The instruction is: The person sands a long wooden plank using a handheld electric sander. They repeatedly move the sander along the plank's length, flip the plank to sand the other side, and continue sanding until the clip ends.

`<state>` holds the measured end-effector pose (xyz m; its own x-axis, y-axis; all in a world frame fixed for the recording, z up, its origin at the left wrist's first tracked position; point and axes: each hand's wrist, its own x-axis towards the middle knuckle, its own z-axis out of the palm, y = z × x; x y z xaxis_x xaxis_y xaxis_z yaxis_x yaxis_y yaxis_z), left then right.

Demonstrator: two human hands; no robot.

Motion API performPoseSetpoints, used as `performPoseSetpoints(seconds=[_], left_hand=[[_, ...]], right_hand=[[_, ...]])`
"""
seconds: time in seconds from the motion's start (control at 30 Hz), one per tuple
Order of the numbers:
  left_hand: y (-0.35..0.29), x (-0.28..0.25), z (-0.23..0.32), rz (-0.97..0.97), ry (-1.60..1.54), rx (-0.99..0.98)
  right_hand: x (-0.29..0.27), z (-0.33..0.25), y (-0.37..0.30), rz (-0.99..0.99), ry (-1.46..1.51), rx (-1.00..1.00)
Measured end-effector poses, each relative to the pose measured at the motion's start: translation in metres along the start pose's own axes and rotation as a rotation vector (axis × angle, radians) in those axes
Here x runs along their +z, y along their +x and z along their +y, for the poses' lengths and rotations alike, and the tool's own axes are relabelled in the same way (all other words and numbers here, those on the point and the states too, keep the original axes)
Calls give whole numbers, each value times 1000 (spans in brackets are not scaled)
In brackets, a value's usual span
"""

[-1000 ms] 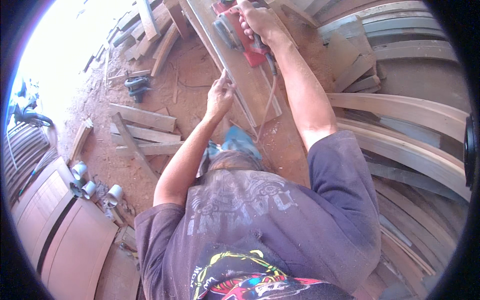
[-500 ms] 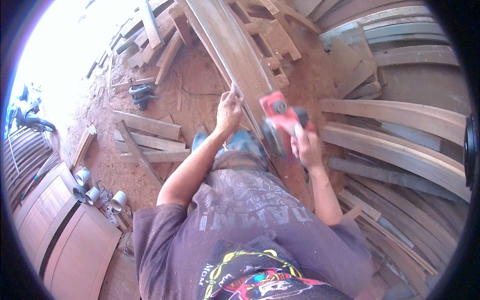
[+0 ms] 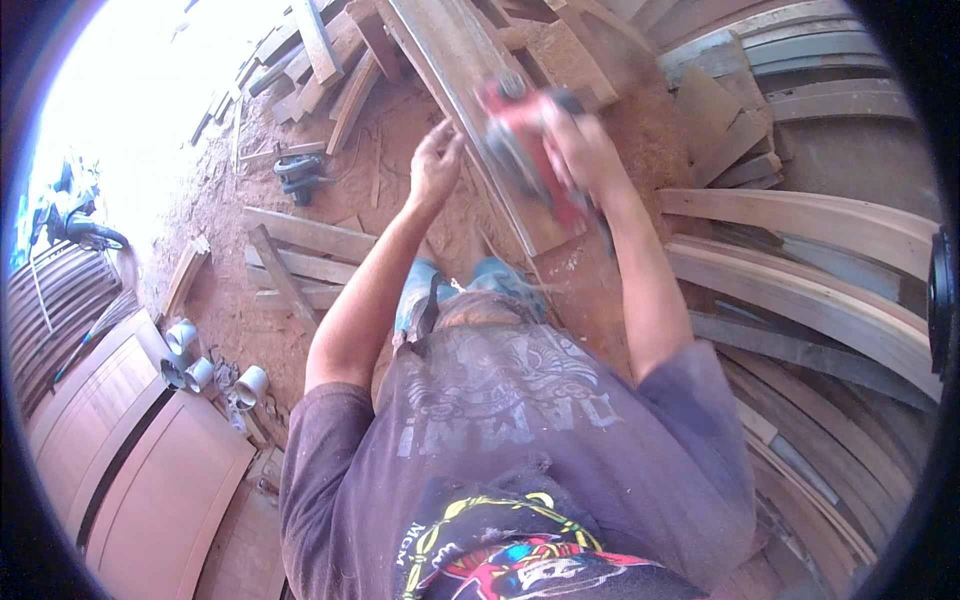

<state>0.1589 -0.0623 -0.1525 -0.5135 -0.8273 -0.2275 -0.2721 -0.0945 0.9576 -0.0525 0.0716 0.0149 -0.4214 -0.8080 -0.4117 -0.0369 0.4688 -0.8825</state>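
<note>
My right hand point(image 3: 588, 150) is closed round the handle of a red electric hand planer point(image 3: 535, 135), blurred by motion. The planer is over the near part of a long wooden plank point(image 3: 450, 45), which runs away from me toward the far edge of the view. My left hand point(image 3: 437, 165) is just left of the plank's left edge, fingers loosely bent and holding nothing. Whether its fingertips touch that edge I cannot tell. The planer hides part of the plank's surface.
Stacked boards point(image 3: 800, 210) line the right side. Loose offcuts point(image 3: 310, 240) lie on the dusty ground at left, with a dark power tool point(image 3: 298, 175) behind them. Panelled doors point(image 3: 165, 480) and several white cups point(image 3: 250, 383) are at lower left.
The planer and my right hand have moved forward and left along the plank, uncovering its near end. My left hand has shifted slightly left and forward, its fingers drawn back from the plank's edge.
</note>
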Motion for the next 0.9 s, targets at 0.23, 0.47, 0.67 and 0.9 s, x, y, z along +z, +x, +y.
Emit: performPoseSetpoints(seconds=[0.23,0.47,0.67,0.9], left_hand=[[122,-18,13,101,272,32],[123,-18,32,-29,239,17],[111,-23,37,-92,301,101],[91,-24,57,-90,220,-39]], right_hand=[[-6,76,-220,241,110,299],[4,36,-144,258,105,253],[8,-28,-1,193,24,219],[48,-129,243,92,-33,-72]])
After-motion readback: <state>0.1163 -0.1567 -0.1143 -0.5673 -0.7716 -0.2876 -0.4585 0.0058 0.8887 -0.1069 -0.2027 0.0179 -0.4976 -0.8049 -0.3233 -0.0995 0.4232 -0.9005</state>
